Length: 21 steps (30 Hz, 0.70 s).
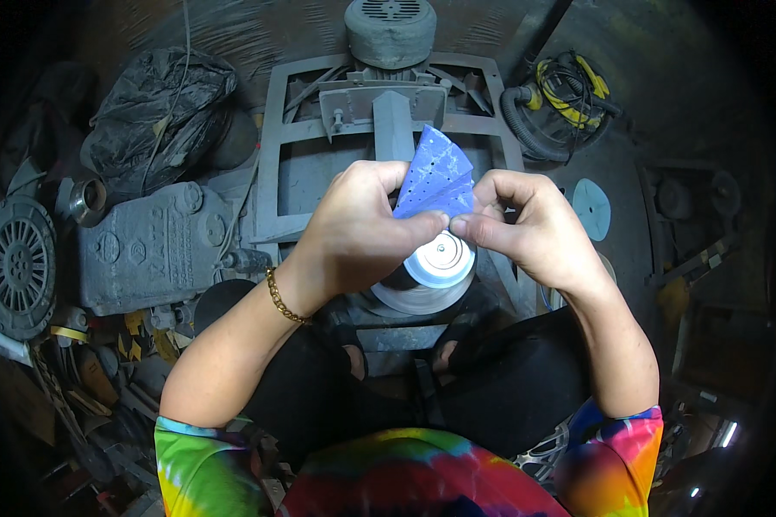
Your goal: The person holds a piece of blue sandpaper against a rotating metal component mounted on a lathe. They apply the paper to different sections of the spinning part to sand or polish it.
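Between my two hands, a blue perforated sanding disc (437,175) is held up, creased into a fan-like shape with whitish dust on it. My left hand (358,215) grips its left and lower side, the thumb pressed along the bottom edge. On the right, my right hand (522,221) pinches the lower right edge between thumb and bent fingers. Both thumb tips nearly meet under the sheet. Just below them sits a round white pad (444,258) with a small screw-like centre, on a wider grey round base (424,297); my hands partly hide it.
Ahead stands a grey metal frame (273,164) with an electric motor (391,34). A dusty cast housing (147,250) and a black plastic bag (159,112) are at left. At right are a pale teal disc (591,209) and a yellow-black machine with a hose (569,95).
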Each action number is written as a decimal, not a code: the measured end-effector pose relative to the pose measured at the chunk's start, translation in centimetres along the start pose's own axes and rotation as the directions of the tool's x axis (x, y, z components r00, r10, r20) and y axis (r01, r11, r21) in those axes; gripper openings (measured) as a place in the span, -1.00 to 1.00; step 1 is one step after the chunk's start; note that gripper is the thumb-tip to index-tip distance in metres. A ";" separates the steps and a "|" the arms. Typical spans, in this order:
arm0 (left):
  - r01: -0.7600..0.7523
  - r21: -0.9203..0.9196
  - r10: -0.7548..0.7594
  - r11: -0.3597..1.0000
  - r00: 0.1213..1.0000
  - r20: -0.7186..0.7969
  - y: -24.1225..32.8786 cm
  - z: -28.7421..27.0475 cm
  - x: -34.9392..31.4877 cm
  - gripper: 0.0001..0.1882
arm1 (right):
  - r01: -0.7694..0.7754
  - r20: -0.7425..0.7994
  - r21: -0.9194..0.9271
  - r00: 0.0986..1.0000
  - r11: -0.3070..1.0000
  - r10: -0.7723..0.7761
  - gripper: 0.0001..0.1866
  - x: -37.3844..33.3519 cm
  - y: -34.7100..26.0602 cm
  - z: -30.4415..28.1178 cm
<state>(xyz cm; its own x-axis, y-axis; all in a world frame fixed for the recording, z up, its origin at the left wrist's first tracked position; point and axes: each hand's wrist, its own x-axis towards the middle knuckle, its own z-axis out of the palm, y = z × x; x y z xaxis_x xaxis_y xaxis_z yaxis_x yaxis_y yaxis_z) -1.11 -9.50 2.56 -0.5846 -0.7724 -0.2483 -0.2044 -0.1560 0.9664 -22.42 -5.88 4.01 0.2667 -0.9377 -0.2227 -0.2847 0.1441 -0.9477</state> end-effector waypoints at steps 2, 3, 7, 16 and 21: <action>-0.014 -0.014 0.014 1.000 1.000 -0.001 0.0 0.1 0.1 -0.78 | -0.002 0.002 0.016 1.000 1.000 0.002 -0.81 0.0 0.0 -0.1; -0.009 -0.011 0.009 1.000 1.000 -0.001 0.0 0.1 0.1 -0.78 | 0.000 0.001 0.000 1.000 1.000 0.000 -0.81 0.0 0.0 -0.1; -0.001 -0.019 0.001 1.000 1.000 0.003 -0.2 0.1 0.4 -0.79 | -0.015 -0.009 0.039 1.000 0.999 0.015 -0.81 -0.2 0.1 0.0; -0.014 -0.020 0.015 1.000 1.000 0.017 -0.3 0.1 0.5 -0.77 | -0.011 -0.033 -0.056 0.999 0.998 0.009 -0.80 -0.6 0.2 -0.2; -0.082 -0.010 0.082 0.997 0.997 0.007 -0.4 0.4 0.9 -0.76 | -0.050 -0.066 -0.074 0.997 0.996 0.045 -0.80 -0.8 -0.2 -0.4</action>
<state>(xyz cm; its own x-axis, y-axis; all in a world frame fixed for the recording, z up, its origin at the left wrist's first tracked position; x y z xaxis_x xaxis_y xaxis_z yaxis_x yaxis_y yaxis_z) -1.87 -9.87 1.93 -0.6052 -0.7781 -0.1683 -0.1476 -0.0980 0.9842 -22.94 -5.25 4.42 0.1927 -0.9491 -0.2493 -0.3652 0.1665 -0.9159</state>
